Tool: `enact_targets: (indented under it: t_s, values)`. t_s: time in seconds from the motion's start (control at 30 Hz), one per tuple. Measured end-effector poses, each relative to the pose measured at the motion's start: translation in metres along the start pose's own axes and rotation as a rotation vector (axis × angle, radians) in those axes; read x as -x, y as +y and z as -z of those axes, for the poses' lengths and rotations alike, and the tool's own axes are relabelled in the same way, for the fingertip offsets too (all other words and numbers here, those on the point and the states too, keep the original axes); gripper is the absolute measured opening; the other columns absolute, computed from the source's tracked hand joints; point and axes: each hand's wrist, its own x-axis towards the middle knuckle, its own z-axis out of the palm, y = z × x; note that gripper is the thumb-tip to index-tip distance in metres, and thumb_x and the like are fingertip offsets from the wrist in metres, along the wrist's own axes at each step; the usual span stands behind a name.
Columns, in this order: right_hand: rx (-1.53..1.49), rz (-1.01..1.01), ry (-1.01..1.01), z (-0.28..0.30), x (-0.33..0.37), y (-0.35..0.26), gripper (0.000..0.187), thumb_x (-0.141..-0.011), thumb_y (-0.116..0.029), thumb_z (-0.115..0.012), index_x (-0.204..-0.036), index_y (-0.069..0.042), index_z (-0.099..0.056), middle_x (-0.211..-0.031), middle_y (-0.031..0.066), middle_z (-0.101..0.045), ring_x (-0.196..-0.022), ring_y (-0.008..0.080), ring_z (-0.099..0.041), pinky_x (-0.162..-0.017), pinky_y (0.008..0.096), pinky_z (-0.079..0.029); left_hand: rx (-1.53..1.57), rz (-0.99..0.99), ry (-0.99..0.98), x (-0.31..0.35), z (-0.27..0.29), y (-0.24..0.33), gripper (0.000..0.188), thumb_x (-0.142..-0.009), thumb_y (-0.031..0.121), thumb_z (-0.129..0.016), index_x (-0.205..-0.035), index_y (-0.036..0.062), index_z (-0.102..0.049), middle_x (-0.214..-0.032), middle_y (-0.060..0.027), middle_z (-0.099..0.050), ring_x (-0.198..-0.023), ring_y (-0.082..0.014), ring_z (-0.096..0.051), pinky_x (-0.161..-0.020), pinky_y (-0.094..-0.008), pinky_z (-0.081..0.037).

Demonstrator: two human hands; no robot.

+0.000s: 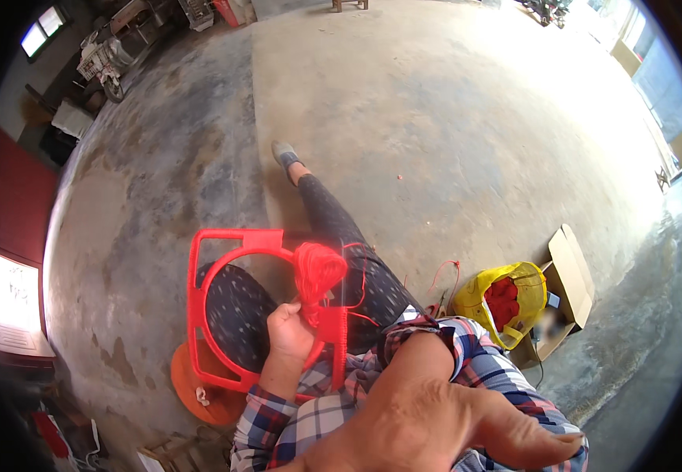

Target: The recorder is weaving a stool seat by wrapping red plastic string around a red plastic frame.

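Note:
A flat red frame [197, 315] with a round ring inside rests over my left thigh. My left hand [290, 334] is closed at its right side, around the lower end of a bundle of red cord [319, 271]. Tight cord wraps cover part of the frame's right bar [333, 330]. A loose red strand trails from there across my right thigh. My right hand [427, 417] is raised very near the camera, apart from the frame, its thumb stretched to the right. The rest of its fingers are hidden past the lower edge.
At my right stand a yellow bag [480, 295] with red cord inside and an open cardboard box [569, 283]. Scissors [437, 307] lie beside the bag. An orange round seat [188, 385] is at my left. A parked scooter [105, 67] stands far left on the concrete floor.

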Motion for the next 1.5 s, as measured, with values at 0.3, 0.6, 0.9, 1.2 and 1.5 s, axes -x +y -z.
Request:
enact_targets:
  t_s: [0.3, 0.6, 0.9, 1.2, 1.5]
  values:
    - [0.029, -0.043, 0.007, 0.011, 0.000, -0.009, 0.061, -0.093, -0.052, -0.047, -0.110, 0.004, -0.060, -0.104, 0.0277, -0.055, -0.091, 0.0394, -0.060, -0.084, 0.0443, -0.045, 0.010, -0.016, -0.003, -0.002, -0.003, 0.003, 0.047, -0.081, 0.022, -0.045, -0.123, 0.0001, -0.053, -0.112, -0.0138, -0.062, -0.105, -0.0324, -0.058, -0.096, -0.0512, -0.043]
    - [0.046, -0.074, 0.023, 0.002, 0.016, -0.020, 0.056, -0.095, -0.050, -0.045, -0.107, 0.003, -0.062, -0.098, 0.0262, -0.059, -0.087, 0.0395, -0.061, -0.081, 0.0445, -0.046, 0.050, -0.012, -0.005, 0.004, 0.000, -0.003, 0.048, -0.080, 0.016, -0.045, -0.121, -0.0076, -0.052, -0.117, -0.0210, -0.060, -0.111, -0.0320, -0.056, -0.099, -0.0428, -0.042]
    - [0.541, -0.657, 0.973, 0.082, 0.176, -0.057, 0.032, -0.093, -0.027, -0.058, -0.104, 0.002, -0.065, -0.093, 0.0082, -0.068, -0.085, 0.0146, -0.063, -0.078, 0.0285, -0.049, 0.037, -0.070, 0.101, 0.003, -0.008, 0.003, 0.043, -0.082, 0.012, -0.045, -0.122, -0.0009, -0.054, -0.115, -0.0164, -0.062, -0.107, -0.0303, -0.058, -0.095, -0.0456, -0.045]
    - [0.914, -1.498, 0.782, 0.090, 0.222, -0.026, 0.028, -0.087, -0.023, -0.064, -0.110, -0.008, -0.067, -0.087, 0.0137, -0.067, -0.085, 0.0163, -0.065, -0.076, 0.0327, -0.050, -0.030, -0.022, 0.129, -0.006, 0.012, -0.005, 0.045, -0.080, 0.005, -0.049, -0.125, 0.0028, -0.053, -0.118, -0.0127, -0.061, -0.111, -0.0275, -0.058, -0.097, -0.0437, -0.045]
    - [1.415, -1.118, 0.413, 0.088, 0.231, -0.033, 0.031, -0.081, -0.027, -0.071, -0.100, -0.003, -0.068, -0.095, 0.0111, -0.066, -0.084, 0.0285, -0.065, -0.077, 0.0365, -0.050, -0.098, 0.120, 0.107, -0.002, 0.011, -0.006, 0.029, -0.081, -0.002, -0.049, -0.109, -0.0007, -0.058, -0.104, -0.0125, -0.065, -0.098, -0.0250, -0.064, -0.088, -0.0388, -0.051]
